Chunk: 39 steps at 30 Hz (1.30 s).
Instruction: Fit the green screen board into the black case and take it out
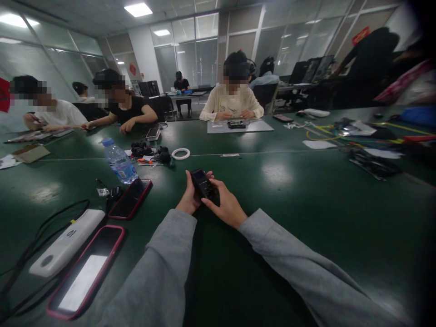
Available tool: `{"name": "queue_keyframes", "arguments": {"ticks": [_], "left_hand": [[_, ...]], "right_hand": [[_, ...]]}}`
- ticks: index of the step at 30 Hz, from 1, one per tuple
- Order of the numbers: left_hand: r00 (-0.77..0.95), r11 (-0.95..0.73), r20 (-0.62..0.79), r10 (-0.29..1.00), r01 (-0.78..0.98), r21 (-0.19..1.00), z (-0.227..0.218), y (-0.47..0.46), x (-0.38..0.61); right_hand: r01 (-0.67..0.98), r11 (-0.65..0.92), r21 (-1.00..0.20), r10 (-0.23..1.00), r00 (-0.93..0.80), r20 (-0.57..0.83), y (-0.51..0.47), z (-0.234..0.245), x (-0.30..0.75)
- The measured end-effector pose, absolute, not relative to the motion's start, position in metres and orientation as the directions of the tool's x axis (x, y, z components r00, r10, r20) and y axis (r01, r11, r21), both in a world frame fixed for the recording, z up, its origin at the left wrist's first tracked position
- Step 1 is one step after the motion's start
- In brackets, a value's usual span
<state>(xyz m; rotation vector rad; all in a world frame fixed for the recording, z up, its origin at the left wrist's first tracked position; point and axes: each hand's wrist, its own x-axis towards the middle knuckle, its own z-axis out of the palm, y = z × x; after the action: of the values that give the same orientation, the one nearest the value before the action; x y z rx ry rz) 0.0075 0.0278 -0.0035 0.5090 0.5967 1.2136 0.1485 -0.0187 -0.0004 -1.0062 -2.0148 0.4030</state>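
Note:
A small black handheld device [202,183] with a little screen is held upright over the green table [289,190]. My left hand [189,197] wraps its fingers round the device's left side and back. My right hand [225,204] grips its lower right edge, with the thumb pressed on the front. Both arms wear grey sleeves.
Left of my hands lie a red-cased phone [130,198], a pink-cased phone [86,270], a white power bank [66,243] with a black cable, and a water bottle [119,162]. A tape roll [180,153] lies beyond. Three people sit working across the table; cables and parts clutter the right.

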Motion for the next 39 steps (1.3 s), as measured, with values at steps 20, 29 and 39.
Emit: {"name": "queue_keyframes", "arguments": {"ticks": [20,29,39], "left_hand": [[0.283,0.259,-0.075,0.956,-0.698,0.667,-0.009,0.025,0.003],[0.183,0.275,-0.212,0.96,-0.759,0.59,-0.008,0.031,0.0],[0.289,0.346,-0.191,0.938,-0.751,0.562,0.001,0.023,0.001]], "right_hand": [[0.628,0.582,-0.516,0.787,-0.275,0.553,-0.024,-0.003,0.144],[0.578,0.59,-0.564,0.706,-0.031,0.708,-0.022,0.005,0.152],[0.641,0.553,-0.533,0.744,-0.091,0.662,-0.013,-0.005,0.151]]}}
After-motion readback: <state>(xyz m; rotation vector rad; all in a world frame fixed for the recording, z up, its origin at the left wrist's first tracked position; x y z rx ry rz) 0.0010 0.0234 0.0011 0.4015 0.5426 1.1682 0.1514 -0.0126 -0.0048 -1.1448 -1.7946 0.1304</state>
